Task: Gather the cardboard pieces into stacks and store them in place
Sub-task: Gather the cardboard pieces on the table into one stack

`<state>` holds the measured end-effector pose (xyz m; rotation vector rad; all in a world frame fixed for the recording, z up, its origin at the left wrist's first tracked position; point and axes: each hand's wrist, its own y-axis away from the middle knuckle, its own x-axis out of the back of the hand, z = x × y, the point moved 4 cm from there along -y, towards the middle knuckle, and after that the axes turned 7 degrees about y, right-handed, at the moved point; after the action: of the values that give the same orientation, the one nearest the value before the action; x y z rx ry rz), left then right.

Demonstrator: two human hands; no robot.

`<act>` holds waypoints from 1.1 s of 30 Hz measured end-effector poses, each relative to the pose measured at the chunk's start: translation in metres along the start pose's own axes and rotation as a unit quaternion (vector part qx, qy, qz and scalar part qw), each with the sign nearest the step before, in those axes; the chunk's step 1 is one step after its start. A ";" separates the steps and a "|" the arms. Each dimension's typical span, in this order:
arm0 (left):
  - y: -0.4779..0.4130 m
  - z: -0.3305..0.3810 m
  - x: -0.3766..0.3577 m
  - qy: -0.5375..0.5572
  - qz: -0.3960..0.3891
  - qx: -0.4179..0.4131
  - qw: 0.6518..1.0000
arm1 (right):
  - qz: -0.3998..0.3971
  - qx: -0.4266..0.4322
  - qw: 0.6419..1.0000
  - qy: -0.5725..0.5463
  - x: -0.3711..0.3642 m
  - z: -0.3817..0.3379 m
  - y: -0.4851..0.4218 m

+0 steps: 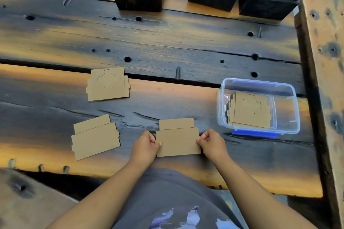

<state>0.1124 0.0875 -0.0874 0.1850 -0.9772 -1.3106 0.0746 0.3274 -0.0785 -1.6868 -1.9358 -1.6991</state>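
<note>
Hands (pixel 147 142) (pixel 212 141) pinching flat notched cardboard stack (pixel 177 139)

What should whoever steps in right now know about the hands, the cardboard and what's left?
Left hand and right hand each pinch a side edge of the near stack, flat on the table.
Left stack and far stack lie loose on the table.
Done: some cardboard already sits in the clear tub.
Left: square up the three stacks and store them.

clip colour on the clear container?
Blue clip on the near edge of the clear container, head view.
</note>
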 end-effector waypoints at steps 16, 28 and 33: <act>-0.009 -0.006 0.006 0.043 -0.023 0.057 0.997 | 0.042 -0.018 0.999 0.005 0.002 0.002 -0.004; -0.013 -0.003 0.004 0.077 -0.049 0.067 0.994 | -0.003 -0.015 0.999 0.031 -0.018 -0.017 0.002; -0.023 -0.003 0.058 0.064 -0.006 0.031 0.997 | -0.030 0.018 0.999 0.012 -0.033 -0.058 0.003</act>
<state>0.0945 0.0292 -0.0750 0.3195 -0.9083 -1.2648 0.0567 0.2628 -0.0755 -1.6040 -2.0134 -1.6846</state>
